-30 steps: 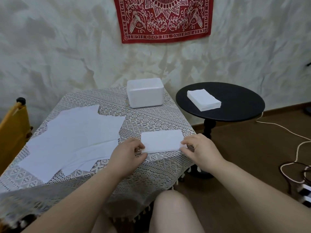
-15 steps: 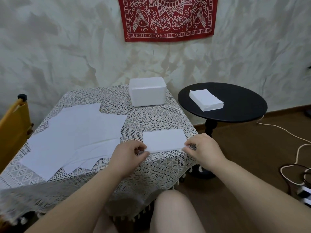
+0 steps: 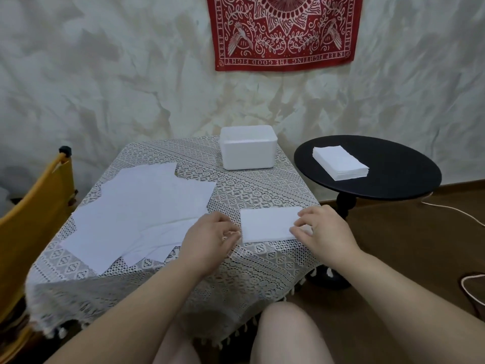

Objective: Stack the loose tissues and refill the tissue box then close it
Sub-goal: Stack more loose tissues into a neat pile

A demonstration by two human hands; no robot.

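left hand (image 3: 210, 233) curled at folded tissue's (image 3: 267, 224) left edge, contact unclear | right hand (image 3: 324, 228) fingertips pinching its right end, likely squaring it | tissue at table's (image 3: 262, 261) near edge | loose tissues (image 3: 136, 206) spread left, awaiting folding | tissue box (image 3: 248, 148) behind | finished stack (image 3: 339, 162) parked on black side table (image 3: 393, 179)

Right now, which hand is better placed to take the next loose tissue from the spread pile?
Left. The left hand lies beside the loose tissues; the right hand pinches the folded tissue's far end.
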